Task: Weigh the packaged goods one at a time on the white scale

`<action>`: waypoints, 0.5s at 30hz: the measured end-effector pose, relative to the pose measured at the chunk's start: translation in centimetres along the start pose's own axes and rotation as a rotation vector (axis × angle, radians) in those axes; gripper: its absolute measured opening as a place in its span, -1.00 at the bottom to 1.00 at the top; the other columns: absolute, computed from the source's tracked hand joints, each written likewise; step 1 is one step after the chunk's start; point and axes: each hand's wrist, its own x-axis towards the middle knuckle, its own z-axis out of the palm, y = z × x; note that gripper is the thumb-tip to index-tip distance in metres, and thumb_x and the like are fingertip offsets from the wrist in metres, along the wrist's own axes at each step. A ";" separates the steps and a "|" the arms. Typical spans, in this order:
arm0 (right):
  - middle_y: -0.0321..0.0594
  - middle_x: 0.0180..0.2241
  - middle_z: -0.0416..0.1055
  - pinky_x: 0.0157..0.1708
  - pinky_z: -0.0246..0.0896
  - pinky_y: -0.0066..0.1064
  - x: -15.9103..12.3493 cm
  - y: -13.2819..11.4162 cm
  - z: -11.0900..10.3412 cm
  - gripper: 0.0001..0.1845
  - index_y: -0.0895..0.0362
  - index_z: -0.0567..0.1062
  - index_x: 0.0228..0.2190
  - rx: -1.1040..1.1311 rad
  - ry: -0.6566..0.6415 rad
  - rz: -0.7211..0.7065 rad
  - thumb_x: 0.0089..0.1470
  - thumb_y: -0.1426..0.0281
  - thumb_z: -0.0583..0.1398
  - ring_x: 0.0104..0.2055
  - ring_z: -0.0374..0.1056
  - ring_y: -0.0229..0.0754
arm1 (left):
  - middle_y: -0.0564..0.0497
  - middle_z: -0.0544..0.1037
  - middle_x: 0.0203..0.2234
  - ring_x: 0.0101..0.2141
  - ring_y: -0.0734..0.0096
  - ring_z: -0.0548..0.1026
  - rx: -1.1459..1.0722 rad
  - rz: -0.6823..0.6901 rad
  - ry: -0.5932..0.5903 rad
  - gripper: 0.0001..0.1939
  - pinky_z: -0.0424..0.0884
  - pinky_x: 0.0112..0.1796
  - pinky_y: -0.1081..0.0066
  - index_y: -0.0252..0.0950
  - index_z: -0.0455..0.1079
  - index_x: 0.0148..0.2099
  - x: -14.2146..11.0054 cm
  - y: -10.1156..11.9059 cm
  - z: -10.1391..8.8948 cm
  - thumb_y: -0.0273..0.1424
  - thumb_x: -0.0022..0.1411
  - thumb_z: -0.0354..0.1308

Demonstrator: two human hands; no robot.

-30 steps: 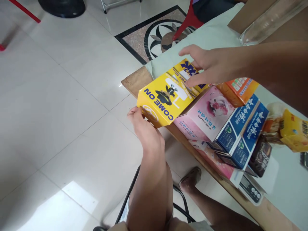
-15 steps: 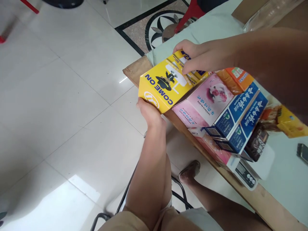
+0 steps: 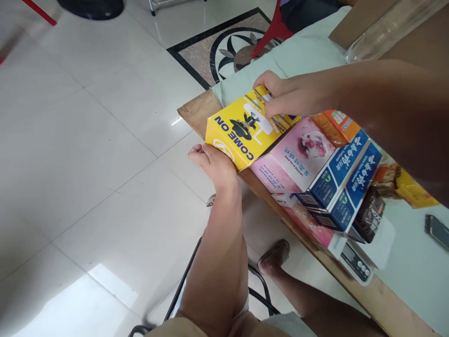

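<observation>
A yellow box (image 3: 234,132) marked COME ON hangs over the near corner of the table (image 3: 195,109). My left hand (image 3: 212,161) is curled against its near end from below, gripping it. My right hand (image 3: 293,96) reaches across from the right with bent fingers pressed on the box's top, far side. Beside the yellow box lie a pink box (image 3: 298,157), two blue boxes (image 3: 342,185) and an orange box (image 3: 336,125), packed side by side in a row.
A small scale (image 3: 356,262) sits under the row of boxes by the table edge. Yellow and brown packets (image 3: 410,189) lie further right, a dark phone (image 3: 437,229) beyond. A red chair (image 3: 275,28) stands on the tiled floor past the table.
My right hand went from fingers spread above the yellow box to curled down onto its top. My left hand closed in against the box's near end.
</observation>
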 end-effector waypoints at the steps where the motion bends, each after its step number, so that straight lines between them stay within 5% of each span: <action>1: -0.23 -0.24 0.44 -0.32 0.22 -0.22 0.0 0.0 0.0 -0.27 -0.08 0.11 0.26 0.004 -0.005 0.005 0.07 0.13 0.10 -0.23 0.45 0.05 | 0.07 0.34 -0.17 -0.11 0.48 0.47 0.022 0.058 0.036 -0.89 0.40 -0.08 0.47 -0.14 0.09 -0.15 -0.2 0.3 -0.1 -0.42 0.40 0.00; 7: -0.21 -0.21 0.44 -0.27 0.26 -0.17 -0.2 -0.1 -0.5 -0.24 -0.05 0.16 0.26 0.003 -0.004 -0.001 0.02 0.17 0.14 -0.19 0.45 0.08 | 0.01 0.38 0.03 0.11 0.43 0.39 0.077 0.310 0.009 -0.90 0.32 0.13 0.44 -0.15 0.22 -0.06 -2.0 2.1 0.3 -0.44 0.42 -0.04; 12: -0.05 0.15 0.34 -0.06 0.28 -0.11 -0.4 0.0 -0.3 -0.20 0.04 0.17 0.30 0.009 0.046 -0.078 0.03 0.21 0.14 0.07 0.38 0.11 | 0.01 0.47 -0.10 -0.08 0.39 0.46 0.087 0.298 -0.186 -0.86 0.39 -0.07 0.43 -0.17 0.27 -0.06 -2.4 2.0 0.4 -0.35 0.48 -0.10; 15: -0.02 0.18 0.34 -0.01 0.29 -0.10 -0.8 0.1 -0.2 -0.19 0.06 0.15 0.33 0.013 0.053 -0.094 0.06 0.23 0.13 0.07 0.37 0.10 | 0.02 0.48 -0.19 -0.15 0.39 0.46 0.085 0.315 -0.205 -0.83 0.38 -0.13 0.44 -0.18 0.30 -0.14 -2.5 1.9 0.5 -0.35 0.48 -0.10</action>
